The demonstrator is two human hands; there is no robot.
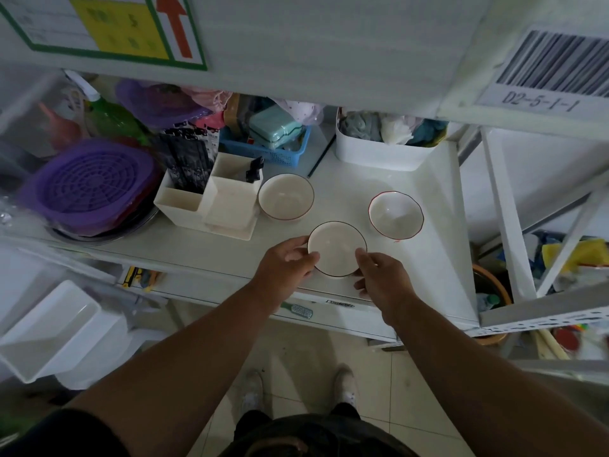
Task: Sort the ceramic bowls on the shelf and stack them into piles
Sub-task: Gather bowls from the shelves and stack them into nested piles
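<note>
Bowl (336, 248), near shelf (438, 258) edge, is held at its rim by left hand (286, 258) and right hand (379, 278); grip narrow. Level carriage onto a matching far bowl (286, 196) is advised.

A: What colours are the bowls?

B: All white inside. The near bowl (336, 248) has a thin dark red rim line, the far-left bowl (285, 196) a fine red one, the wavy-edged bowl (395, 215) a brighter red line.

A: And around them?

B: White shelf (438, 252), a cream organiser (211, 206), a purple strainer (90, 186) with a ringed grid pattern, and a blue mesh basket (283, 153).
</note>
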